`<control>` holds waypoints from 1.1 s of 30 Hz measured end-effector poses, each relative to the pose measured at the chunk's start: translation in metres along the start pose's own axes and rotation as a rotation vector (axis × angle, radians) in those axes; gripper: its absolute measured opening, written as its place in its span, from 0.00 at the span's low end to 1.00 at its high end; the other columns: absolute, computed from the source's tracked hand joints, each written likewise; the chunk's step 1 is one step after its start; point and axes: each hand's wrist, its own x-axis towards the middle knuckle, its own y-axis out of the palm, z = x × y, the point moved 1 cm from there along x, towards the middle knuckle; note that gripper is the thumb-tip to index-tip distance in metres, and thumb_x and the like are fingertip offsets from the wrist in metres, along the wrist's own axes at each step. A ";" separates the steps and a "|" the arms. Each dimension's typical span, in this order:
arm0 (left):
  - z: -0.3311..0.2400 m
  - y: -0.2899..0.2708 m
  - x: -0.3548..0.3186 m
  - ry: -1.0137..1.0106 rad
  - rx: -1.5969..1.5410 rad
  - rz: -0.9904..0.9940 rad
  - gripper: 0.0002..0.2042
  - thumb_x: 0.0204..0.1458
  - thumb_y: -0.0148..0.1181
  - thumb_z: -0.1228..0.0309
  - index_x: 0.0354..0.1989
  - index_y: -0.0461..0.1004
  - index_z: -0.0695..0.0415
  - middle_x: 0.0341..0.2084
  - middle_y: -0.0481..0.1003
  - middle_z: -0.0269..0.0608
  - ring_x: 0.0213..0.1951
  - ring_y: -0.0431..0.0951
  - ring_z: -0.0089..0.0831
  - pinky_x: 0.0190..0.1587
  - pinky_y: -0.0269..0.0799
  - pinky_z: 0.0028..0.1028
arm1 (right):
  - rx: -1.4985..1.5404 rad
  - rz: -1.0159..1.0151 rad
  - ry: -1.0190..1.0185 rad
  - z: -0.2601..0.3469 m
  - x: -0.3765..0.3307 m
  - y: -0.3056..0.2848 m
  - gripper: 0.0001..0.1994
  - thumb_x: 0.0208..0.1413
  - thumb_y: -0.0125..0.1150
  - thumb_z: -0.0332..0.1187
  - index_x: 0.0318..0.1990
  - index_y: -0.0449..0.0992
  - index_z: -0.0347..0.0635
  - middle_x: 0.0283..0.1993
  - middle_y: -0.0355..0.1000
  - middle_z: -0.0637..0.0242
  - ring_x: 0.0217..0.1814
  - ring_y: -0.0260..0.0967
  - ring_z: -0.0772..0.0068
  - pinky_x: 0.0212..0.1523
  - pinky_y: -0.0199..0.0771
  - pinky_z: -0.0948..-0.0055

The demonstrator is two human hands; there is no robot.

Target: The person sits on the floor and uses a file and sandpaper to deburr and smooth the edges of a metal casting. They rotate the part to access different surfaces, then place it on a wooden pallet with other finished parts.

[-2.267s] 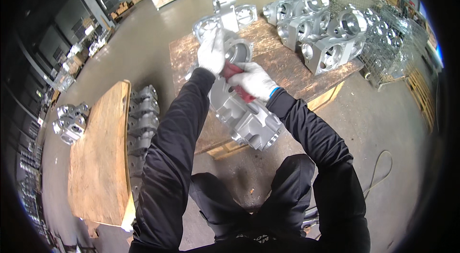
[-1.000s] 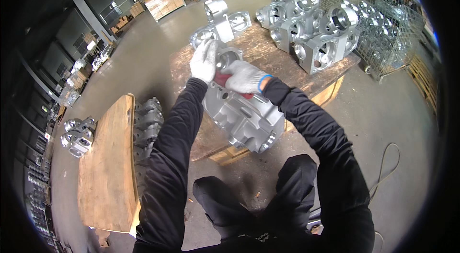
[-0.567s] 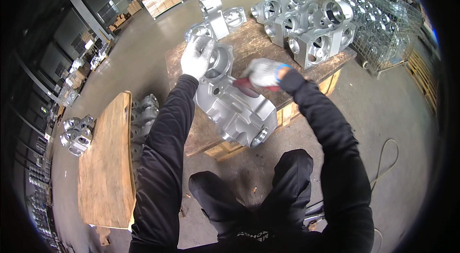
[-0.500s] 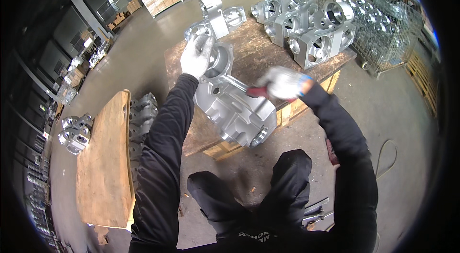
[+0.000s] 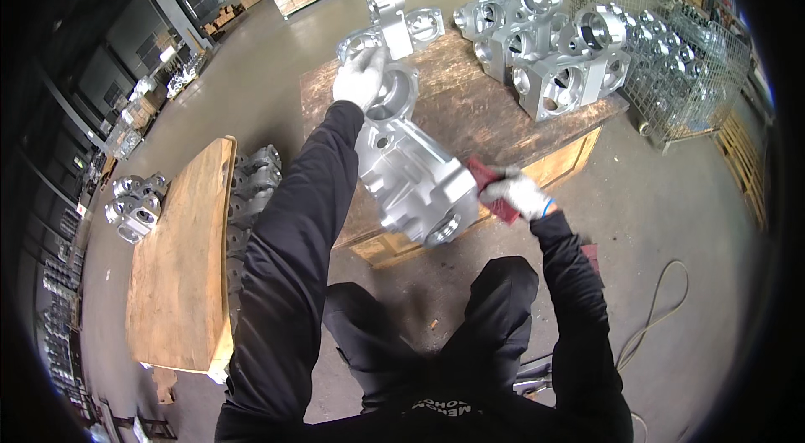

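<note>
A large silvery metal casting point(image 5: 411, 179), with a round bore at its far end, lies tilted on the wooden bench. My left hand point(image 5: 360, 78), in a white glove, grips the rim beside that bore, its fingers partly hidden behind the metal. At the casting's near right side, my gloved right hand point(image 5: 520, 194) is closed on a dark red abrasive pad point(image 5: 495, 191). The pad hangs by the casting's edge; whether it touches the metal I cannot tell.
More castings point(image 5: 558, 78) stand at the bench's back right, and another point(image 5: 388, 24) behind my left hand. A wire cage point(image 5: 688, 82) holds more parts. On the left stands a wooden board point(image 5: 180, 259). A hose point(image 5: 662, 313) lies on the floor at right.
My right hand has moved nearer and slightly right, off the casting's top toward its near right edge, with the pad. My left hand stays at the bore rim. The view has shifted slightly.
</note>
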 end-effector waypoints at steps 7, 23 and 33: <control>-0.022 -0.016 -0.033 0.085 -0.448 0.334 0.19 0.64 0.58 0.76 0.63 0.75 0.64 0.57 0.80 0.44 0.58 0.77 0.28 0.62 0.70 0.27 | 0.195 0.220 -0.051 -0.025 -0.066 0.117 0.16 0.54 0.66 0.25 0.51 0.82 0.35 0.35 0.80 0.68 0.34 0.76 0.78 0.38 0.77 0.75; 0.063 -0.105 -0.111 -0.112 -0.378 0.170 0.20 0.69 0.56 0.62 0.65 0.72 0.57 0.57 0.77 0.47 0.58 0.77 0.40 0.60 0.71 0.34 | -1.157 -0.038 -0.917 -0.023 0.040 0.242 0.13 0.47 0.66 0.36 0.42 0.81 0.47 0.45 0.77 0.64 0.41 0.76 0.56 0.43 0.73 0.57; 0.168 -0.095 -0.210 -0.186 -0.051 -0.090 0.22 0.71 0.51 0.58 0.58 0.76 0.65 0.56 0.78 0.59 0.62 0.75 0.50 0.67 0.67 0.38 | -0.032 0.266 -0.197 -0.047 0.054 0.314 0.19 0.46 0.69 0.33 0.48 0.82 0.39 0.39 0.81 0.64 0.38 0.79 0.63 0.46 0.76 0.68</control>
